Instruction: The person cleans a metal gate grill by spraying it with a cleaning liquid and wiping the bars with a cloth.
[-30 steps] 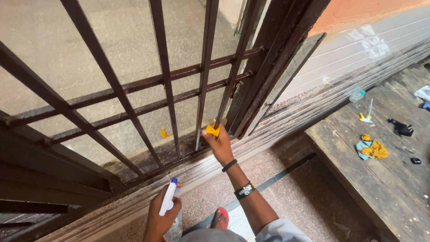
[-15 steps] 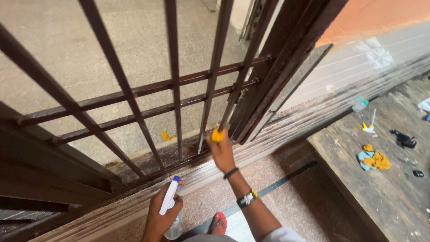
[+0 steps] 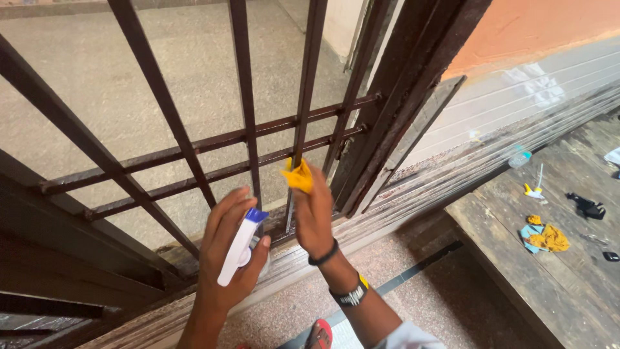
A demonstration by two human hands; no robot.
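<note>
My right hand [image 3: 314,212] grips a small yellow cloth [image 3: 298,174] and presses it against a vertical bar of the dark brown metal window grille [image 3: 245,97], just below the two horizontal rails. My left hand [image 3: 226,258] holds a white spray bottle with a blue nozzle [image 3: 240,245], raised close to the bars and beside my right hand. A black band and a patterned wristband sit on my right wrist.
A worn wooden platform [image 3: 568,284] lies at the right with a yellow rag on a blue scrap [image 3: 546,237], a small yellow-and-white nozzle [image 3: 533,190], a clear bottle [image 3: 518,157] and dark small items. My red sandal [image 3: 318,335] shows on the speckled floor.
My left hand has lifted the spray bottle from low near the sill up to the bars. My right hand has slid the yellow cloth up and left along a bar.
</note>
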